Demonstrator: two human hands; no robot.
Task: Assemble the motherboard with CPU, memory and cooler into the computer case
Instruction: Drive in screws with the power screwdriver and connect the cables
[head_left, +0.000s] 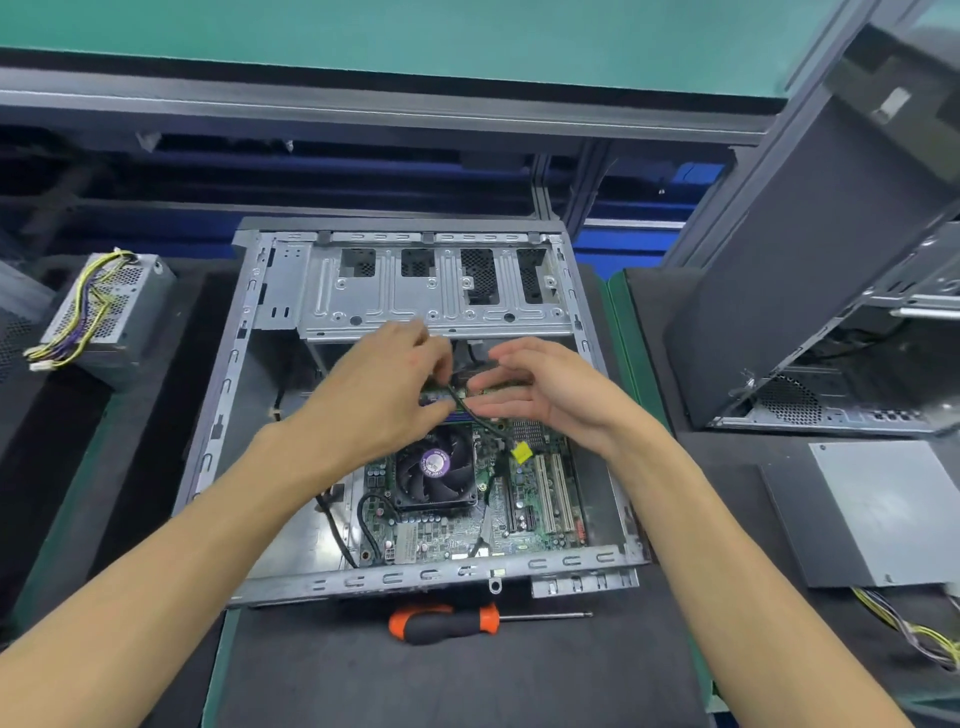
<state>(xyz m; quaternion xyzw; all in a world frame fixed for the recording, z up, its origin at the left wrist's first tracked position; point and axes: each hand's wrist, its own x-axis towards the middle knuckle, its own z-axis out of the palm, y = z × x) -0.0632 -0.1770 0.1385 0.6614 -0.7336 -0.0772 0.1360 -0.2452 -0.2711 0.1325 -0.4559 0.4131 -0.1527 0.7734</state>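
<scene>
An open grey computer case (223, 395) lies flat in front of me. Inside it sits the green motherboard (457, 535), with a black cooler fan (435, 470) bearing a purple label. A memory stick (457, 397) runs across the board's far edge, mostly hidden by my hands. My left hand (379, 395) has its fingers curled over the stick's left part and pinches there. My right hand (545, 389) holds its fingers straight against the right part of the stick. A black cable with a yellow tag (522, 452) passes between both hands.
An orange and black screwdriver (447, 623) lies on the mat in front of the case. A power supply (111, 312) with yellow wires sits at the left, another grey one (883, 509) at the right. A second case (810, 270) stands tilted at the right.
</scene>
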